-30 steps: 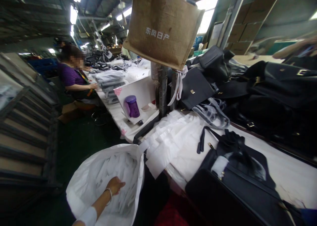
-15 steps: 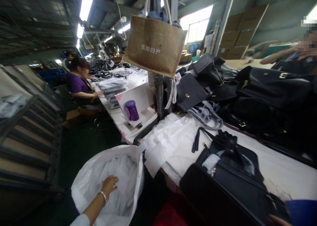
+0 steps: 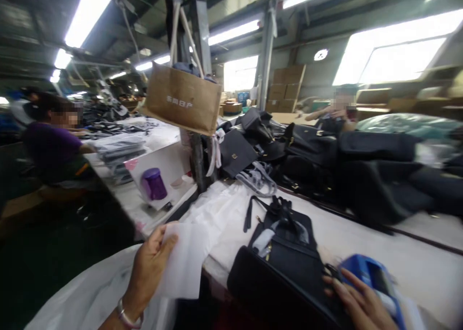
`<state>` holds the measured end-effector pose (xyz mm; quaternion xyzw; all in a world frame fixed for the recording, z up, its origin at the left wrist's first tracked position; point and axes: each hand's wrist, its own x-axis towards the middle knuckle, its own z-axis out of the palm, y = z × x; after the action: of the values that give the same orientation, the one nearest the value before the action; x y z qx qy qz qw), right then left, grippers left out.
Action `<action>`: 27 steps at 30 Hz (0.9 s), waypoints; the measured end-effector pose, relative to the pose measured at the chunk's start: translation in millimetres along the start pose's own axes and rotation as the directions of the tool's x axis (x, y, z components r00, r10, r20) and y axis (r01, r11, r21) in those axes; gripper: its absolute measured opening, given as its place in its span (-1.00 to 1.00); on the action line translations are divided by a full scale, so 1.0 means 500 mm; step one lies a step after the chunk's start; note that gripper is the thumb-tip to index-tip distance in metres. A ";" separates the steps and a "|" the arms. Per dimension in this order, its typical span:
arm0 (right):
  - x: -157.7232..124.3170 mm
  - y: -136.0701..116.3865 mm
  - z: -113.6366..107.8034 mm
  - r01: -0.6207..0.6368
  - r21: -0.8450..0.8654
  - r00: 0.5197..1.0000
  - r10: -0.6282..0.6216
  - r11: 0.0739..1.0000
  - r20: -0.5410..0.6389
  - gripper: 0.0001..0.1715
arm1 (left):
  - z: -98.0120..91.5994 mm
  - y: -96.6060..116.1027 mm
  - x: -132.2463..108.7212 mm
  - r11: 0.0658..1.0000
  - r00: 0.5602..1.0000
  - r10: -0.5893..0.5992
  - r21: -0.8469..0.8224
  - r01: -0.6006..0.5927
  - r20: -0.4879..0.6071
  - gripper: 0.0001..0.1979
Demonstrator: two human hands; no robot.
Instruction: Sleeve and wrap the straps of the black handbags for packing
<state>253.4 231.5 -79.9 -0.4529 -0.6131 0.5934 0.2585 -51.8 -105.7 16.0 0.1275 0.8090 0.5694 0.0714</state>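
Left hand [image 3: 150,267] holds white sheet [image 3: 183,267] near table edge [image 3: 217,269] (open sack [image 3: 90,278] below)

1. The black backpack [image 3: 289,255] stood between left grip [image 3: 150,267] and right grip [image 3: 365,301].
2. Bare tabletop [image 3: 347,233] ran open from it to piled black bags [image 3: 376,190].
3. A dark post [image 3: 198,163] obstructed farther left.

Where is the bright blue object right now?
In the head view, the bright blue object sits at lower right on the white table, beside the right hand and right of the nearest black bag.
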 end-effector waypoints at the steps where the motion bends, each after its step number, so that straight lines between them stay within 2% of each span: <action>1: -0.015 -0.033 0.009 -0.018 0.039 0.999 0.019 0.999 -0.027 -0.12 | 0.056 0.030 0.005 0.999 0.997 0.030 -0.043 -0.027 0.076 -0.49; 4: -0.030 -0.113 0.033 0.020 0.233 0.996 0.000 0.972 -0.085 0.00 | 0.215 0.105 0.017 0.985 0.967 0.133 -0.141 -0.104 0.217 -0.58; 6: -0.024 -0.146 0.037 0.089 0.370 0.993 -0.055 0.925 -0.103 0.04 | 0.304 0.148 0.022 0.968 0.936 0.188 -0.217 -0.125 0.297 -0.61; 9: -0.012 -0.174 0.030 0.182 0.460 0.983 -0.156 0.869 -0.094 -0.07 | 0.410 0.201 0.025 0.940 0.872 0.196 -0.340 -0.036 0.449 -0.63; 12: -0.011 -0.184 0.021 0.209 0.456 0.969 -0.247 0.865 0.023 -0.30 | 0.487 0.237 0.021 0.905 0.801 0.208 -0.421 0.061 0.562 -0.57; 15: -0.020 -0.184 0.011 0.226 0.459 0.944 -0.310 0.859 0.116 -0.39 | 0.538 0.253 0.003 0.879 0.702 0.213 -0.446 0.166 0.680 -0.56; 19: -0.042 -0.192 -0.010 0.241 0.471 0.943 -0.319 0.849 0.093 -0.45 | 0.575 0.249 -0.050 0.863 0.488 0.182 -0.377 0.337 0.853 -0.60; 21: -0.056 -0.201 -0.022 0.214 0.484 0.949 -0.297 0.849 0.102 -0.46 | 0.584 0.241 -0.078 0.863 0.402 0.170 -0.333 0.381 0.900 -0.64; 23: -0.069 -0.210 -0.034 0.203 0.477 0.951 -0.288 0.855 0.111 -0.47 | 0.591 0.236 -0.095 0.873 0.368 0.164 -0.309 0.379 0.915 -0.69; 27: -0.079 -0.221 -0.047 0.330 0.281 0.932 -0.358 0.901 0.052 -0.68 | 0.601 0.243 -0.092 0.906 0.376 0.196 -0.315 0.285 0.905 -0.74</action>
<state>264.0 221.7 39.1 -0.2671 -0.6101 0.6382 0.3862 86.0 191.3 26.3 0.3820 0.4890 0.5574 0.5516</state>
